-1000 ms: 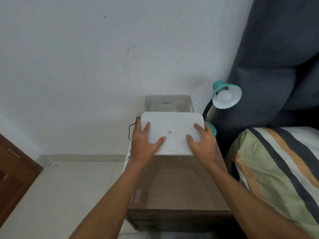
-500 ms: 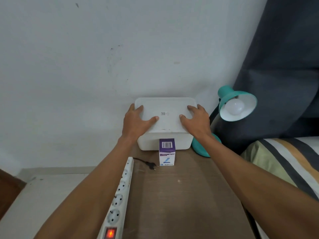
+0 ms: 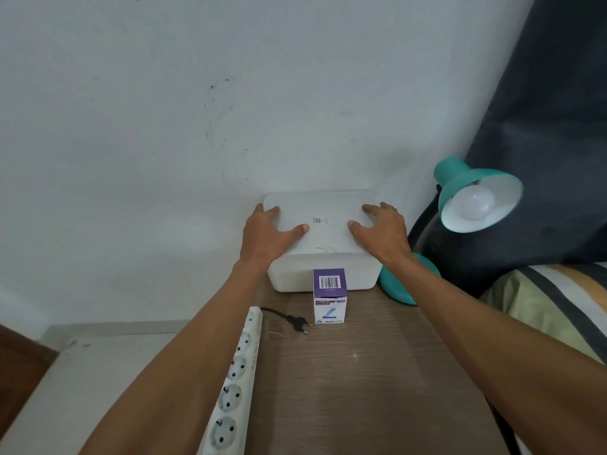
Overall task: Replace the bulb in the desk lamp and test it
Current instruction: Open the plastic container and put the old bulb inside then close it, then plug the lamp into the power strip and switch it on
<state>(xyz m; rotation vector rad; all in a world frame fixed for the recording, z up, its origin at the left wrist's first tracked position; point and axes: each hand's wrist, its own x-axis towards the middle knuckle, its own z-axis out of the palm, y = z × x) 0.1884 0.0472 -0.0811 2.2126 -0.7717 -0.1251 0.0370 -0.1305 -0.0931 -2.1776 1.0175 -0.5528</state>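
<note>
A teal desk lamp [image 3: 460,174] stands at the table's back right, its base [image 3: 399,285] beside a white storage box [image 3: 292,279]. A white bulb [image 3: 474,205] sits in the lamp's shade, unlit. The white lid [image 3: 323,208] lies on top of the box. My left hand [image 3: 266,238] grips the lid's left end and my right hand [image 3: 382,234] its right end, thumbs on top. A small purple and white bulb carton [image 3: 329,295] stands in front of the box. The lamp's black plug [image 3: 299,323] lies loose on the table.
A white power strip [image 3: 236,382] runs along the left edge of the wooden table [image 3: 361,389]. The box is against the white wall. A dark curtain [image 3: 542,126] hangs behind the lamp, and a striped bed [image 3: 558,303] borders the table on the right.
The lid, held tilted in front of the open box a second ago, now sits on the box with both hands on it. The view has moved closer to the table.
</note>
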